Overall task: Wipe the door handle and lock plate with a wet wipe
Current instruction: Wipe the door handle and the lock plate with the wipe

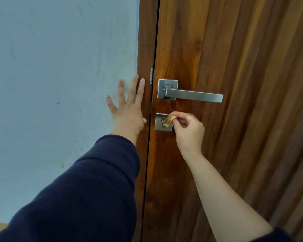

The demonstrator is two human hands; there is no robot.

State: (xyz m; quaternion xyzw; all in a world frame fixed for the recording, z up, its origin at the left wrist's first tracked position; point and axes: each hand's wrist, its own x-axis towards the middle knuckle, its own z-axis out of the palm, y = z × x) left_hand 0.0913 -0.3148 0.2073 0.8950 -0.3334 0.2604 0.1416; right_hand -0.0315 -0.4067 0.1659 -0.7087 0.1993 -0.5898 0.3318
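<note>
right hand (189,130) pressing wipe (170,120), lock plate (159,125)

A pale blue-grey wall (59,67) fills the left side, its paint marked with faint smudges and small brownish specks low down. A dark wooden door frame (144,41) borders it. To the right stands a brown wooden door (243,49) with streaked vertical grain. Soft, even light falls across everything.

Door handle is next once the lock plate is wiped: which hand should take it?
Right, probably. The right hand pinches the wipe against the lock plate, directly below the door handle. The left hand lies open and flat across wall and door frame, holding nothing.
</note>
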